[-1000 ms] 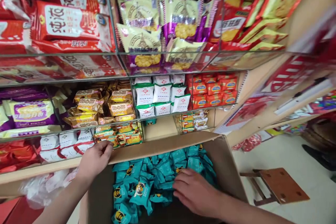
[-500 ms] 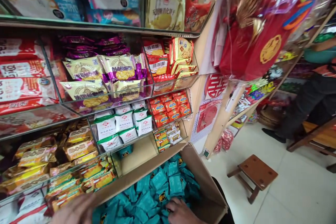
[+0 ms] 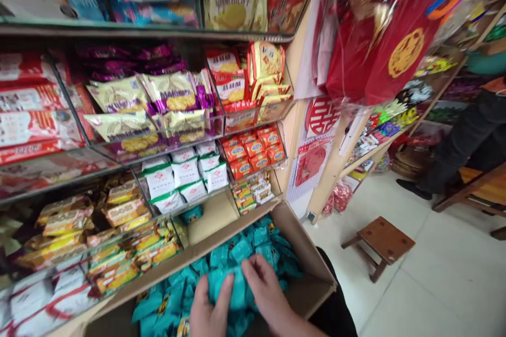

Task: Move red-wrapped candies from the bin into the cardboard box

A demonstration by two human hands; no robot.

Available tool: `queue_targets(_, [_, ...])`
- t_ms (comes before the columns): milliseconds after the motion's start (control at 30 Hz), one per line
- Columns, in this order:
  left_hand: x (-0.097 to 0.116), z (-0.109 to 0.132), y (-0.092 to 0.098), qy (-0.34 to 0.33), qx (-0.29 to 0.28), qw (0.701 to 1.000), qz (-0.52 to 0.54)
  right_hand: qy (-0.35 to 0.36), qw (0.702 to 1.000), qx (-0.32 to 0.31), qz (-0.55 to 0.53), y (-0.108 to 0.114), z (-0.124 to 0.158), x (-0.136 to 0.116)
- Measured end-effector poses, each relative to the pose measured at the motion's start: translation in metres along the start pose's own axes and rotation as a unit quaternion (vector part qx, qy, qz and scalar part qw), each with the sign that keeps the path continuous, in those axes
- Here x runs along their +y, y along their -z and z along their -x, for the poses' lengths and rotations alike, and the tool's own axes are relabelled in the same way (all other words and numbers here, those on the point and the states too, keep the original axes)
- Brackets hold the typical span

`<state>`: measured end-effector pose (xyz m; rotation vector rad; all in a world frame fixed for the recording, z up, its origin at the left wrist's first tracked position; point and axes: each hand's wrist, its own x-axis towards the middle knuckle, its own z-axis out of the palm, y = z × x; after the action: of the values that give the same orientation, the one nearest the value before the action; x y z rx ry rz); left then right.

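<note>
Inside an open cardboard box (image 3: pixel 316 253) lies a heap of small teal wrapped packets (image 3: pixel 169 295). My left hand (image 3: pixel 209 305) and my right hand (image 3: pixel 269 289) meet over this heap, facing each other. Between them is a teal packet (image 3: pixel 233 281), slightly blurred, with the left thumb and fingers around one side. At its other side, my right fingers are bent and closed on it. Whether more than one packet is between the hands I cannot tell. A single teal packet (image 3: pixel 192 214) sits at the back of a shelf compartment (image 3: pixel 211 218) just behind the box.
Glass-fronted shelves hold white-and-green packets (image 3: pixel 185 174), orange-red packets (image 3: pixel 253 150) and yellow snack packs (image 3: pixel 134 258). A red bag in clear plastic (image 3: pixel 367 68) hangs at the upper right. A wooden stool (image 3: pixel 385 239) stands on the tiled floor; another person's leg (image 3: pixel 454 142) is farther back.
My left hand has come from the shelf side to over the box's middle. My right hand has risen from the heap, and a teal packet is now between both hands. The view has shifted slightly.
</note>
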<state>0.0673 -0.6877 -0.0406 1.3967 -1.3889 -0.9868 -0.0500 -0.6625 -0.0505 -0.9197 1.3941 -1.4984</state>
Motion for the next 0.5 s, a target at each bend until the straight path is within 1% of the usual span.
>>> queue_targets(33, [0.007,-0.001,-0.002,0.017,-0.013,0.999,0.039,0.014,0.999,0.029,0.009,-0.002,-0.002,-0.002])
queue_targets(67, [0.011,-0.003,-0.004,0.027,-0.013,0.998,0.051,0.029,0.998,0.044,0.025,-0.002,-0.004,-0.004])
queue_targets(133, [0.016,-0.003,-0.008,0.046,-0.017,0.996,0.070,0.056,0.995,0.060,0.059,-0.001,-0.007,-0.006])
queue_targets(400, [0.017,0.008,-0.014,0.084,0.001,0.987,0.140,0.120,0.974,0.105,0.158,0.005,-0.007,-0.007])
queue_targets(500, [0.014,0.010,-0.015,0.122,0.010,0.978,0.167,0.123,0.969,0.123,0.176,0.004,-0.005,-0.004])
